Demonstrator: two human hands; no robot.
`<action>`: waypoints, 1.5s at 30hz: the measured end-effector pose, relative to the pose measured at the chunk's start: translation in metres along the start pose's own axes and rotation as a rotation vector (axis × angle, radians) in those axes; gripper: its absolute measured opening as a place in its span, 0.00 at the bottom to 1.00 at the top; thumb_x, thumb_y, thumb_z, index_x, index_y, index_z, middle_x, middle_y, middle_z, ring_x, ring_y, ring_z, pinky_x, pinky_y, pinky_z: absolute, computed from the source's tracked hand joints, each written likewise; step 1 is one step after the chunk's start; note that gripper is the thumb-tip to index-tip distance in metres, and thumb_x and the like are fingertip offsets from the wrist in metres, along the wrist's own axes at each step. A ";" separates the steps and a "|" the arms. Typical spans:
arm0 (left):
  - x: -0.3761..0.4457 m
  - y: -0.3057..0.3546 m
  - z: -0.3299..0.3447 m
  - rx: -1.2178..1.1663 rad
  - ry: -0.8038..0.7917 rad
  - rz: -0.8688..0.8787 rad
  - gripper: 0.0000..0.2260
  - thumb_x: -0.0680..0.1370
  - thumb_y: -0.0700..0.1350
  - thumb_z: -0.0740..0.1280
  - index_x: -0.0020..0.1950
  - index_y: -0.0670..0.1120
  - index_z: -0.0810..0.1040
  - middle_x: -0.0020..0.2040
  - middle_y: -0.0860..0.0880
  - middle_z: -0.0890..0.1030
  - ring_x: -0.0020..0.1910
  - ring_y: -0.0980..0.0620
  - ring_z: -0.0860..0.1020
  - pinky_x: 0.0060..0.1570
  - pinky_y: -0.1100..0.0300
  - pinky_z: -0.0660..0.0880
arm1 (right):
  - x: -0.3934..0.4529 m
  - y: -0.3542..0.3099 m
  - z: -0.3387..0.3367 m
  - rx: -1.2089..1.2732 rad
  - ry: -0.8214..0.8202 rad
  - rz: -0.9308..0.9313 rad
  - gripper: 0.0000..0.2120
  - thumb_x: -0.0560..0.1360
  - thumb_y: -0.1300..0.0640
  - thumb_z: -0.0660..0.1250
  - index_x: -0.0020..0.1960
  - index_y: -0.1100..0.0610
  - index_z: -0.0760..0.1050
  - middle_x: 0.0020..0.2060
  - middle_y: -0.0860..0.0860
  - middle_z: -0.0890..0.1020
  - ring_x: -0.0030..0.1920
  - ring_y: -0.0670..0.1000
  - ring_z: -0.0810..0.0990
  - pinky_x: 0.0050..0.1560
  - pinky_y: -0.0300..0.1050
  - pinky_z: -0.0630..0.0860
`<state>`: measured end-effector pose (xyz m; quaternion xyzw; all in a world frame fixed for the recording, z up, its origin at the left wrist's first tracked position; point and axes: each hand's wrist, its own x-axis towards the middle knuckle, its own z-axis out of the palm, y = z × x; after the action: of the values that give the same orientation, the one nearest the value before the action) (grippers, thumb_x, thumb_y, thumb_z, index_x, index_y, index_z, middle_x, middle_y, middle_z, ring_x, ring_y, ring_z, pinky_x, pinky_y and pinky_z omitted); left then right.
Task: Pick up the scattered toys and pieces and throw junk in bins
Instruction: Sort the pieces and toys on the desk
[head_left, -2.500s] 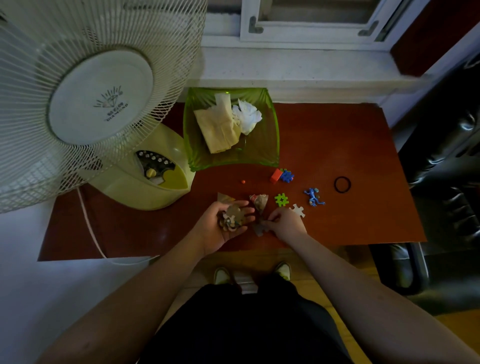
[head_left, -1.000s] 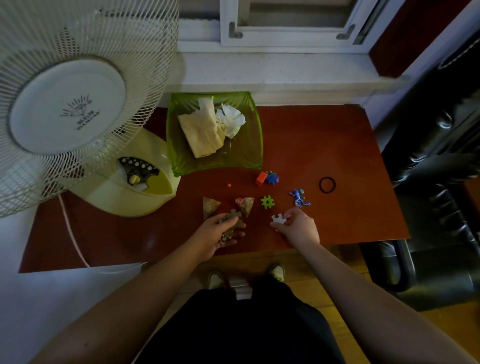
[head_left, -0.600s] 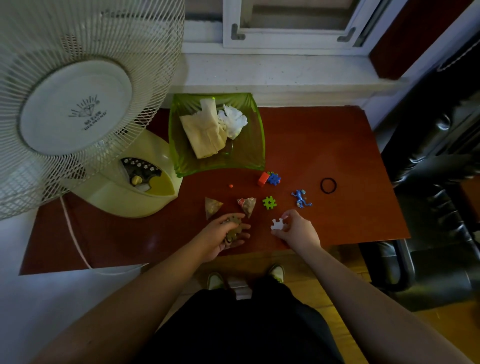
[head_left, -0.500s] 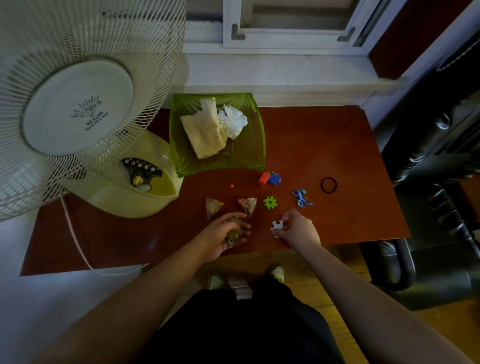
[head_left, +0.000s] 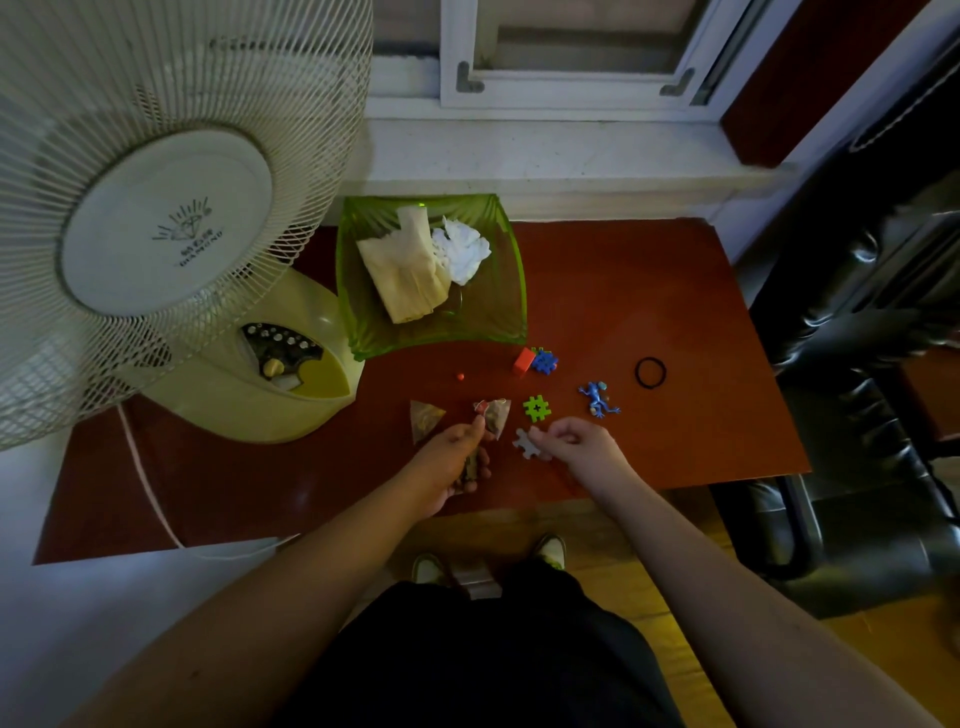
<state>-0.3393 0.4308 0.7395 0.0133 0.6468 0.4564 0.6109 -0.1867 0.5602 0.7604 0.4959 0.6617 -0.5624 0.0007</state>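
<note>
the right hand (head_left: 582, 451) pinches a pale flat jigsaw puzzle piece (head_left: 529, 443) between thumb and fingers, just above the near edge of the red-brown wooden table (head_left: 649, 291). the left hand (head_left: 451, 465) has its fingers curled around a small bundle of brownish pieces (head_left: 471, 466); what they are exactly i cannot tell. on the table just beyond the hands lie two triangular brown packets (head_left: 425, 417), a green plastic connector piece (head_left: 536, 408) and a small blue toy frog (head_left: 598, 399). further back are an orange block (head_left: 523, 360) touching a blue connector piece (head_left: 545, 360), and a black hair band (head_left: 650, 372) well to the right. the green translucent square bin (head_left: 498, 322) holds crumpled beige paper (head_left: 408, 273) and white tissue (head_left: 462, 249).
</note>
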 end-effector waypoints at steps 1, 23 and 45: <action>-0.001 0.001 0.001 0.004 0.000 0.002 0.17 0.79 0.60 0.60 0.53 0.49 0.78 0.41 0.48 0.76 0.37 0.53 0.76 0.35 0.60 0.69 | -0.002 -0.004 0.002 0.047 -0.040 -0.008 0.16 0.71 0.43 0.72 0.42 0.56 0.77 0.33 0.50 0.82 0.24 0.46 0.70 0.27 0.39 0.66; -0.020 -0.008 -0.016 -0.475 -0.167 0.065 0.07 0.78 0.42 0.65 0.48 0.48 0.84 0.44 0.47 0.83 0.41 0.52 0.81 0.32 0.63 0.76 | -0.014 -0.047 0.033 0.775 -0.080 0.199 0.10 0.81 0.54 0.61 0.48 0.59 0.77 0.32 0.52 0.76 0.24 0.46 0.65 0.20 0.36 0.59; -0.015 -0.010 0.002 -0.835 0.027 0.151 0.08 0.77 0.47 0.61 0.43 0.44 0.76 0.38 0.46 0.75 0.36 0.49 0.76 0.38 0.54 0.73 | 0.021 -0.050 0.007 1.145 -0.333 0.467 0.17 0.80 0.51 0.61 0.58 0.64 0.76 0.51 0.61 0.81 0.50 0.54 0.82 0.40 0.45 0.83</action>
<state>-0.3289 0.4173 0.7452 -0.1939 0.4115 0.7229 0.5201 -0.2340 0.5744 0.7830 0.4548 0.1220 -0.8814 -0.0389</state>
